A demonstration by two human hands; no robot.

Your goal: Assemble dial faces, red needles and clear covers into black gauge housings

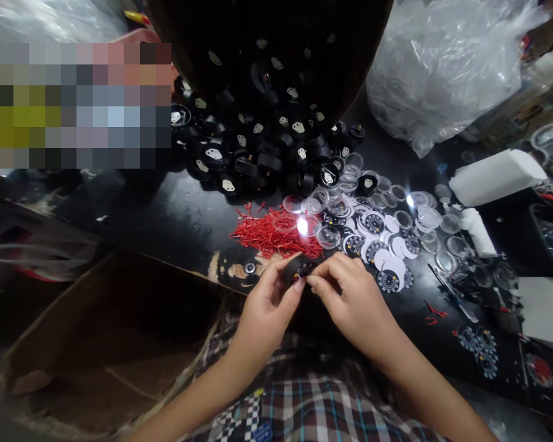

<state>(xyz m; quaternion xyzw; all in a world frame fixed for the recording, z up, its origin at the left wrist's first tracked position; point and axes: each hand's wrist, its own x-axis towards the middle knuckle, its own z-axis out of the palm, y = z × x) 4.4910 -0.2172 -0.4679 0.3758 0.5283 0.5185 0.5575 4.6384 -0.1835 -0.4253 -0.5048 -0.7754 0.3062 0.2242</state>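
Near the table's front edge my left hand (270, 298) is closed around a small black round gauge (300, 269), whose dark printed dial faces up. My right hand (350, 298) pinches at the dial's right side with thumb and forefinger; whatever is between those fingertips is too small to make out. Just beyond both hands lies a heap of thin red gauge pointers (276, 233). To the right of it are loose printed dials (376, 252), some showing white backs, mixed with clear round covers (428, 216).
Many black gauge housings (262, 161) spill from a large dark container (276, 37) at the back. Clear plastic bags (442, 67) stand back right. Tweezers (454, 294), white rolls (498, 177) and a few dials (482, 350) lie right. A brown box (110, 356) sits lower left.
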